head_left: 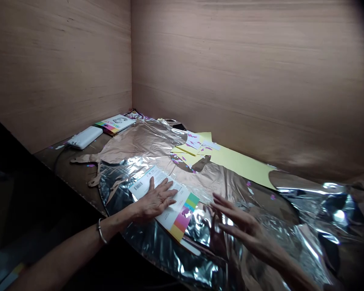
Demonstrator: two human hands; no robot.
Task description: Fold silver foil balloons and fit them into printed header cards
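Note:
My left hand (157, 199) lies flat, fingers spread, on a white balloon packet (171, 210) with a barcode and a band of coloured stripes. That packet rests on a large, shiny, uninflated foil balloon (133, 139) spread over the table. A white strip (190, 246) pokes out from under the packet's near end. To the right, my right hand (241, 222) hovers over the crinkled foil, its fingers extended and apart, with nothing visible in it.
Another striped packet (117, 123) and a white power bank (85, 137) with a cable lie at the back left. Yellow paper (242, 163), a yellow pencil (185, 151) and paper scraps (194, 140) lie along the back. More foil (315, 202) bunches at the right. Wooden walls (248, 72) enclose the table.

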